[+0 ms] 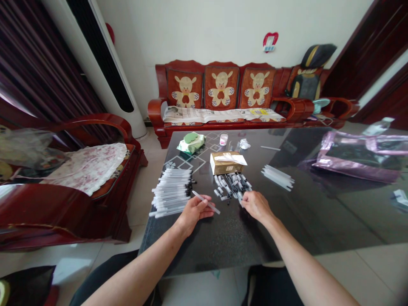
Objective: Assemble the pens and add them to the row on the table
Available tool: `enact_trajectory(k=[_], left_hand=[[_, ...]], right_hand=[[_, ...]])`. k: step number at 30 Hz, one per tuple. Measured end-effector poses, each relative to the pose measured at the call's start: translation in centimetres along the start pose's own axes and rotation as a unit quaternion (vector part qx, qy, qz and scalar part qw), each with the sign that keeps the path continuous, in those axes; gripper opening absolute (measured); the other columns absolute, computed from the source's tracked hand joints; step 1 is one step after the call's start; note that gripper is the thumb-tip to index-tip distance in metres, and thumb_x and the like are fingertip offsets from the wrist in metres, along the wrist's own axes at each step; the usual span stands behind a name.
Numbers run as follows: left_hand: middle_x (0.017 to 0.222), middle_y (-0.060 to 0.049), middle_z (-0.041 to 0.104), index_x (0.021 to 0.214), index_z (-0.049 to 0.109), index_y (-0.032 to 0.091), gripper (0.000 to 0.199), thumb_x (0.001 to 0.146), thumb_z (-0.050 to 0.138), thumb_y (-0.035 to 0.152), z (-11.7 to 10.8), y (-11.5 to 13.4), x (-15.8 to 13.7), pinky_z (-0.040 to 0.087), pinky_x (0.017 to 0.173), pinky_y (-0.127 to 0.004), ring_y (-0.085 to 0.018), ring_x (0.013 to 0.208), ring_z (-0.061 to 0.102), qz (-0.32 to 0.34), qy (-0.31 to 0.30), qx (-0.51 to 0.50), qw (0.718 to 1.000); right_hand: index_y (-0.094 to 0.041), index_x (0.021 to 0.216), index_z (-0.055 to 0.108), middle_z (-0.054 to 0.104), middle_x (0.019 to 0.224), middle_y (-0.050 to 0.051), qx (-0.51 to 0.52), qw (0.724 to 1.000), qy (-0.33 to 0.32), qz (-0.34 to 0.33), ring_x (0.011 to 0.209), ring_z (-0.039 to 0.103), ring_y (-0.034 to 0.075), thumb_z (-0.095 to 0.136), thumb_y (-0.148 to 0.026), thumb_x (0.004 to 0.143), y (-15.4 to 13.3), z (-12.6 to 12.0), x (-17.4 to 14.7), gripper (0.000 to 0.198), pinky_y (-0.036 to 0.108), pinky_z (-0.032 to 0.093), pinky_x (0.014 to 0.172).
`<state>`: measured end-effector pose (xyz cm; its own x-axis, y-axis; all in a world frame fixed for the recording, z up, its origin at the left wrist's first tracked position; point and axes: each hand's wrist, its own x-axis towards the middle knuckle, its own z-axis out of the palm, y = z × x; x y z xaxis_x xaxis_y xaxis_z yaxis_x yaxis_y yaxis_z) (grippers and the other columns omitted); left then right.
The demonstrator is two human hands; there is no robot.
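Observation:
Between the thumb and fingers of my left hand (198, 211) lies a whitish pen barrel (206, 202), held at a slant above the dark table. My right hand (256, 205) reaches into the near right edge of a pile of black and clear pen caps (230, 185); its fingertips are closed together, and what they pinch is hard to make out. Left of my left hand, many pens with white barrels and black ends (172, 192) are stacked side by side. A smaller bundle of plain white barrels (278, 177) rests to the right, beyond my right hand.
Behind the caps stands a tissue box (227, 166). Farther back are a green wipes pack (191, 143), a paper cup (223, 139), crumpled tissue (245, 143) and a lone barrel (270, 148). A purple-edged clear bag (357, 157) lies on the right of the table (223, 250).

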<state>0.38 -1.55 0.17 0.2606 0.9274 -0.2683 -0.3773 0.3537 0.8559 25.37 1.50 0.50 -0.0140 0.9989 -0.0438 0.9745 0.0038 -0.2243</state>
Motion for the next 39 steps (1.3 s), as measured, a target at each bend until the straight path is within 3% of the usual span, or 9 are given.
enact_trajectory(k=[5,11,16,18,21,23,25,28,39], left_hand=[[0.086,-0.011,0.068,0.098,0.056,0.011,0.028,0.078,0.065,0.029,0.2,0.1,-0.1,0.053,0.069,-0.030,-0.019,0.074,0.068,-0.004,0.007,0.004,1.000],[0.085,-0.012,0.068,0.097,0.056,0.012,0.029,0.077,0.066,0.029,0.2,0.1,-0.1,0.053,0.069,-0.031,-0.020,0.074,0.068,-0.002,0.009,0.005,1.000],[0.086,-0.012,0.069,0.100,0.056,0.011,0.026,0.079,0.063,0.024,-0.1,0.6,0.1,0.053,0.069,-0.031,-0.020,0.075,0.068,0.012,0.019,-0.019,1.000],[0.086,-0.012,0.069,0.101,0.055,0.010,0.023,0.081,0.061,0.020,-0.4,1.0,0.4,0.053,0.070,-0.031,-0.019,0.076,0.068,0.021,0.032,-0.042,0.998],[0.087,-0.013,0.069,0.104,0.054,0.009,0.022,0.083,0.056,0.015,-0.9,1.7,0.9,0.053,0.070,-0.029,-0.018,0.076,0.068,0.034,0.055,-0.073,0.995],[0.087,-0.013,0.069,0.106,0.053,0.009,0.022,0.085,0.053,0.013,-1.3,2.1,1.2,0.053,0.070,-0.028,-0.017,0.074,0.068,0.043,0.067,-0.088,0.993],[0.087,-0.013,0.069,0.107,0.053,0.009,0.022,0.086,0.051,0.012,-1.6,2.5,1.4,0.054,0.070,-0.028,-0.016,0.073,0.067,0.051,0.076,-0.099,0.991],[0.086,-0.013,0.069,0.108,0.053,0.008,0.022,0.086,0.049,0.011,-1.8,3.0,1.4,0.054,0.070,-0.028,-0.015,0.072,0.067,0.057,0.091,-0.106,0.989],[0.084,-0.012,0.069,0.107,0.053,0.009,0.022,0.085,0.051,0.011,-1.8,3.3,1.3,0.054,0.070,-0.028,-0.015,0.071,0.067,0.071,0.083,-0.095,0.989]], right_hand=[[-0.019,0.072,0.068,0.070,0.083,0.009,-0.039,0.998,-0.043,0.016,0.082,0.065,0.022,0.056,-0.026,0.074,-0.6,-0.1,-0.1,0.015,0.026,0.038,0.062],[-0.015,0.075,0.067,0.070,0.083,0.016,-0.079,0.996,-0.025,0.019,0.078,0.067,0.027,0.050,-0.021,0.072,-1.8,-0.1,-0.3,0.018,0.029,0.041,0.059],[-0.015,0.067,0.060,0.068,0.071,0.012,0.072,0.997,-0.018,0.034,0.066,0.067,0.023,0.052,-0.023,0.069,-1.5,-0.7,-0.3,0.011,0.026,0.043,0.052],[-0.016,0.069,0.056,0.065,0.062,0.007,0.212,0.974,-0.081,0.027,0.051,0.063,0.018,0.052,-0.024,0.070,-1.1,-1.3,-0.6,0.009,0.022,0.041,0.042],[-0.016,0.071,0.052,0.062,0.055,0.002,0.393,0.893,-0.216,-0.037,0.040,0.057,0.013,0.052,-0.026,0.073,-0.8,-2.2,-1.2,0.010,0.019,0.039,0.035],[-0.015,0.072,0.052,0.062,0.054,0.001,0.454,0.843,-0.278,-0.078,0.039,0.055,0.011,0.055,-0.028,0.073,-0.6,-2.6,-1.6,0.013,0.018,0.040,0.034],[-0.014,0.073,0.053,0.063,0.053,0.001,0.481,0.813,-0.312,-0.097,0.037,0.055,0.010,0.058,-0.028,0.073,-0.5,-2.8,-1.8,0.014,0.017,0.041,0.034],[-0.013,0.073,0.054,0.063,0.053,0.001,0.486,0.802,-0.332,-0.104,0.037,0.055,0.010,0.059,-0.027,0.072,-0.5,-2.7,-1.9,0.015,0.016,0.040,0.033],[-0.013,0.072,0.053,0.063,0.052,0.000,0.465,0.808,-0.348,-0.103,0.036,0.055,0.009,0.058,-0.026,0.072,-0.9,-2.2,-2.0,0.013,0.015,0.040,0.033]])
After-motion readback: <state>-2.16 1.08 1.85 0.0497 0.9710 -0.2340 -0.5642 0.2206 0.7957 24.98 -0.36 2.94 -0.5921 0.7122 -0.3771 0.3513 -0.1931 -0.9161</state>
